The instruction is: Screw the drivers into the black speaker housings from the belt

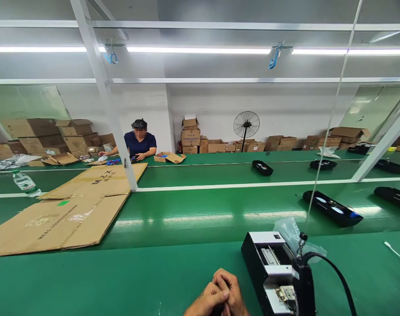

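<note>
Both hands meet at the bottom edge of the view, resting on the green bench [121,281]. My left hand [206,303] is curled, and my right hand [229,285] lies over it with its fingers pressed together. Whatever sits between them is hidden. Just to the right lies a black-and-white box-shaped device [269,263] with metal hinges showing on its open side. A black tool [303,285] hangs on a line over the device, and a black cable curves away from it. A crumpled clear plastic bag [287,228] lies behind the device.
Flattened cardboard sheets [65,210] cover the left of the belt, with a water bottle [26,183] beside them. Several long black units [331,208] lie on the right. A white cable [395,252] lies far right. Across the line sits a person in dark blue [140,144]. Boxes and a fan [246,127] line the wall.
</note>
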The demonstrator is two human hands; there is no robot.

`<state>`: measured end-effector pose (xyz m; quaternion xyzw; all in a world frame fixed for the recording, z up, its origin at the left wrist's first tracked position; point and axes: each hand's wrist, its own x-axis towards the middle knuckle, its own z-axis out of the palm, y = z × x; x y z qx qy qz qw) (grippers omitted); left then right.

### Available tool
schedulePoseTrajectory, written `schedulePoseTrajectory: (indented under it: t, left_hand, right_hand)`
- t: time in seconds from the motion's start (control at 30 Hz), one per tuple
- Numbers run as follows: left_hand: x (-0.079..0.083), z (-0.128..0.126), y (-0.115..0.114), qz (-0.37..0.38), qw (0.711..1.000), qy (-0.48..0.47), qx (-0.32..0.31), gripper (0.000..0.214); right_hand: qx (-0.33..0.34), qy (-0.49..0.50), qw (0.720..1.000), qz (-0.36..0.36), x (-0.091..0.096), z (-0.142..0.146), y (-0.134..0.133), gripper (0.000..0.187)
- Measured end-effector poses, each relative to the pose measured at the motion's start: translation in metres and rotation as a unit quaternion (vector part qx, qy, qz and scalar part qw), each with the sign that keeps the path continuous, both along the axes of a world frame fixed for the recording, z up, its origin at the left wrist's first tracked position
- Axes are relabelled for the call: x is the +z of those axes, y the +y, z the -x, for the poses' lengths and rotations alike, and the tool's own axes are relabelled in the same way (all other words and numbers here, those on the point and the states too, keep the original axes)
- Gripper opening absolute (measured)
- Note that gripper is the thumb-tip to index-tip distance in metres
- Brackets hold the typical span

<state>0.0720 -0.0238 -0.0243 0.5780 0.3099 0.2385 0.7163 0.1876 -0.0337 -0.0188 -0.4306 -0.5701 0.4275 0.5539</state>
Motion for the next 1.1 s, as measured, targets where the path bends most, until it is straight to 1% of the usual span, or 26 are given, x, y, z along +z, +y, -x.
schedulePoseTrajectory:
  t: [0.17,0.23,0.3,0.4,0.5,0.57,0.63,0.73,0.83,0.9,0.97,1.03,1.1]
  left_hand:
    - [-0.019,0.006,-0.005,-0.028,0.997,0.043,0.06,0.086]
    - [-0.024,0.007,-0.005,-0.041,0.995,0.057,0.074,0.085]
    - [-0.024,0.007,-0.003,-0.053,0.994,0.063,0.073,0.087]
    - [-0.02,0.002,0.001,-0.057,0.995,0.064,0.055,0.093]
    - [-0.012,-0.004,0.0,-0.053,0.996,0.058,0.048,0.096]
    - [-0.006,-0.006,-0.004,-0.052,0.996,0.05,0.052,0.096]
    - [0.0,-0.005,-0.009,-0.055,0.996,0.041,0.059,0.094]
    - [0.009,-0.002,-0.015,-0.063,0.996,0.031,0.064,0.093]
    - [0.013,-0.001,-0.016,-0.069,0.995,0.024,0.068,0.093]
    - [0.014,-0.001,-0.015,-0.073,0.994,0.021,0.072,0.093]
    - [0.015,-0.001,-0.014,-0.076,0.994,0.02,0.074,0.093]
    - [0.015,-0.001,-0.014,-0.078,0.994,0.022,0.072,0.094]
    - [0.015,-0.001,-0.015,-0.078,0.994,0.025,0.068,0.095]
  right_hand:
    - [-0.027,-0.02,0.999,0.0,-0.002,0.0,0.0,0.056]
    - [-0.035,-0.025,0.999,0.001,-0.002,0.0,-0.001,0.057]
    - [-0.035,-0.021,0.999,0.0,0.0,0.0,-0.001,0.057]
    - [-0.012,0.001,1.0,-0.011,0.004,0.002,0.0,0.053]
    - [-0.001,0.012,1.0,0.012,0.007,0.003,0.001,0.051]
    - [-0.023,0.01,0.999,0.038,0.006,0.002,0.001,0.053]
    - [-0.052,0.003,0.998,0.046,0.003,0.001,0.001,0.055]
    - [-0.078,-0.017,0.996,0.043,0.0,-0.001,0.0,0.055]
    - [-0.082,-0.031,0.996,0.035,0.0,-0.002,0.0,0.055]
    - [-0.074,-0.032,0.996,0.03,0.002,-0.002,0.0,0.054]
    - [-0.051,-0.025,0.998,0.033,0.006,-0.002,-0.001,0.053]
    - [-0.02,-0.015,0.999,0.046,0.008,-0.001,-0.001,0.053]
    - [-0.01,-0.002,0.998,0.067,0.009,-0.001,-0.001,0.052]
